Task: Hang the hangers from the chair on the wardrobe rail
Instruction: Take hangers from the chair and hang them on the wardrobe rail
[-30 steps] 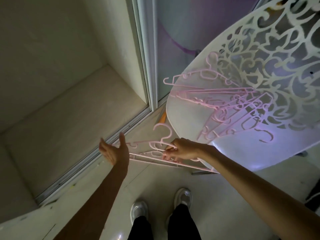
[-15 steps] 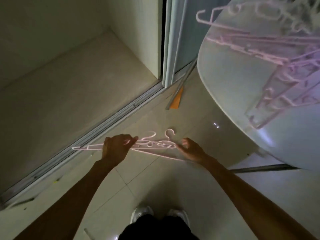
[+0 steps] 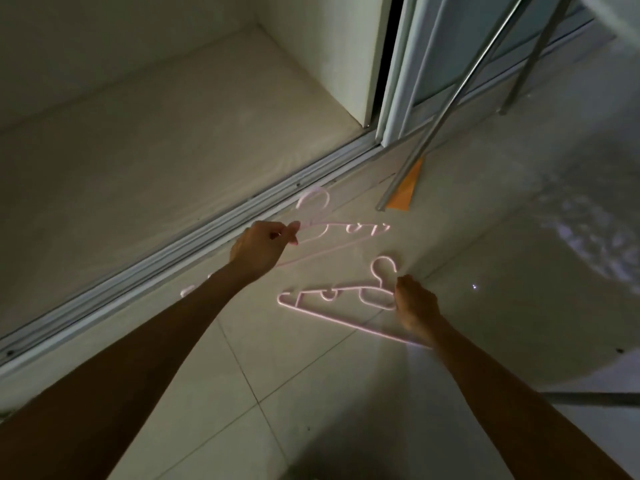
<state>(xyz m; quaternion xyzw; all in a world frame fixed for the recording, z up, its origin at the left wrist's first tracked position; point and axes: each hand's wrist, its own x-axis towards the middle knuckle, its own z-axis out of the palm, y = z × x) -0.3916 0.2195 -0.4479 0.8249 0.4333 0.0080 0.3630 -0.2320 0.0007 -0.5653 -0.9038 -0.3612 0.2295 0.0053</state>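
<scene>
Both hands hold pink hangers above the tiled floor (image 3: 277,393), just on the room side of the wardrobe's sliding-door track (image 3: 194,244). The left hand (image 3: 258,249) pinches one hanger (image 3: 313,216) near the neck between thumb and fingers, its hook pointing toward the track; this one is blurred, so its far end is hard to make out. The right hand (image 3: 415,306), farther from the track, has its fingers curled around the second hanger (image 3: 332,303) just below the hook. Beyond the track lies the wardrobe floor (image 3: 166,119).
</scene>
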